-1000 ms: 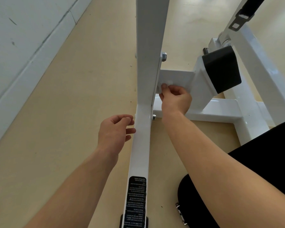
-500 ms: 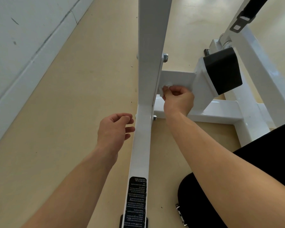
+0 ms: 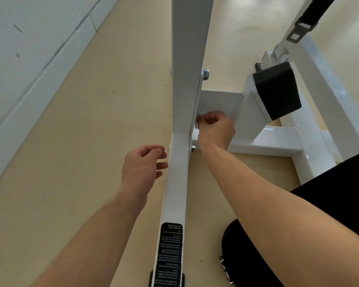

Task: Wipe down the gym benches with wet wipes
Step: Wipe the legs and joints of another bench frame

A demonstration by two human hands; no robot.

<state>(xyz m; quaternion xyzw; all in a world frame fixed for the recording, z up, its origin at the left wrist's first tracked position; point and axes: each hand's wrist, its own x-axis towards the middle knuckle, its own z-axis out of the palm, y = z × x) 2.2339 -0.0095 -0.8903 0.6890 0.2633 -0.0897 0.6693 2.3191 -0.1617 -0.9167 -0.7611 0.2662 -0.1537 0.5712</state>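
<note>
The white steel frame of a gym bench fills the middle of the view, with a tall upright post (image 3: 190, 59) and a flat floor rail (image 3: 177, 183). My right hand (image 3: 215, 131) grips a crumpled white wet wipe (image 3: 198, 121) and holds it against the white cross plate (image 3: 222, 101) just right of the post. Most of the wipe is hidden under my fingers. My left hand (image 3: 143, 164) hovers left of the floor rail with fingers loosely curled, holding nothing and not touching the frame.
A black end cap (image 3: 277, 92) sits on an angled beam right of the plate. More white frame bars (image 3: 323, 83) and a black strap with buckle (image 3: 305, 23) stand at the right. A wall (image 3: 25, 50) runs along the left. Beige floor lies between. My black-clad knee (image 3: 340, 204) is at lower right.
My right hand with the wipe has slid slightly down and to the right along the cross plate. My left hand has stayed in about the same place.
</note>
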